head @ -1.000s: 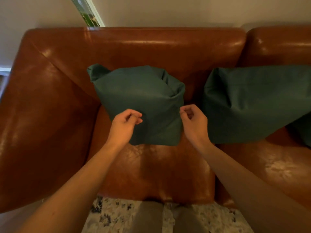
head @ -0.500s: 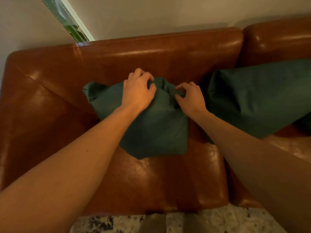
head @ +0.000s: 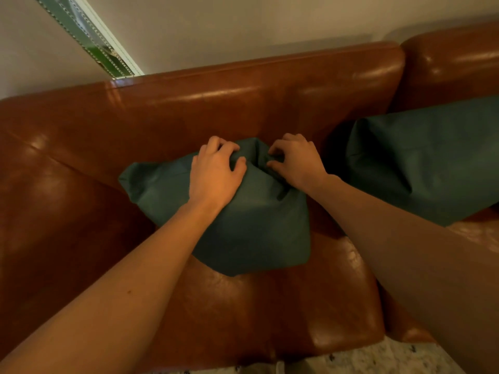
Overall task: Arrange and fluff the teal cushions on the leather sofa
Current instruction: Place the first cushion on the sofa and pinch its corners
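Now both hands work the top of the teal cushion (head: 243, 225), which leans against the leather sofa (head: 243, 98) backrest. Left hand (head: 214, 175) grips bunched fabric with curled fingers; right hand (head: 295, 160) pinches a fold. At three o'clock lies a second teal cushion (head: 421, 157).
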Demonstrator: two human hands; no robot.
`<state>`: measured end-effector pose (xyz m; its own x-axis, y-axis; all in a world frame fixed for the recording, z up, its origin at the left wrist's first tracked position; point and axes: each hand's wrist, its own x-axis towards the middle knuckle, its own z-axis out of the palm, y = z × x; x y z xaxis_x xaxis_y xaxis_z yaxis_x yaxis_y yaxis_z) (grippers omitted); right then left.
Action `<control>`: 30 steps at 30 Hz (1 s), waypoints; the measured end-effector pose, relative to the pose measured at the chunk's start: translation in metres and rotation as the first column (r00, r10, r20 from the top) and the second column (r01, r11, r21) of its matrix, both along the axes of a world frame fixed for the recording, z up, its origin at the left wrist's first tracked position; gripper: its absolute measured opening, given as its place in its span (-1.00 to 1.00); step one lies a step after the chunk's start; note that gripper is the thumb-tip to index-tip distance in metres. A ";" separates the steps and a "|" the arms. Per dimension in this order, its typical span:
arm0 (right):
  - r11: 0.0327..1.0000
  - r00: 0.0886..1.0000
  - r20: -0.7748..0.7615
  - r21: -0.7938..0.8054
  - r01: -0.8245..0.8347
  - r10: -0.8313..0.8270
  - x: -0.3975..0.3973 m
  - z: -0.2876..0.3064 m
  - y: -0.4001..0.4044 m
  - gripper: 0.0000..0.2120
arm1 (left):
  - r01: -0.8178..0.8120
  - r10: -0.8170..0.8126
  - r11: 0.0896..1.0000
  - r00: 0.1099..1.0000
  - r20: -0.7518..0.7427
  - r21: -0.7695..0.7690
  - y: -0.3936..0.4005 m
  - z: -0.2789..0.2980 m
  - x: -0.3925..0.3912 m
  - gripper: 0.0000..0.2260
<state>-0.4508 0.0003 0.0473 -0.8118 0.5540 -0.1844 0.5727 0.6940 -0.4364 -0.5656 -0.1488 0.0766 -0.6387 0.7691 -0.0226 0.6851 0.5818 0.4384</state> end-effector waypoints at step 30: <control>0.617 0.805 -0.019 -0.653 0.440 -0.593 0.017 -0.001 0.016 -0.87 | 0.204 -0.224 0.909 0.975 -0.014 -0.363 0.048 0.027 0.001 -0.72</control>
<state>-0.4340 0.0163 0.0463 -0.4832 0.7283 -0.4859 0.5920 -0.1371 -0.7942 -0.5641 -0.1006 0.1040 -0.4680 0.8344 -0.2910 0.8274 0.5294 0.1875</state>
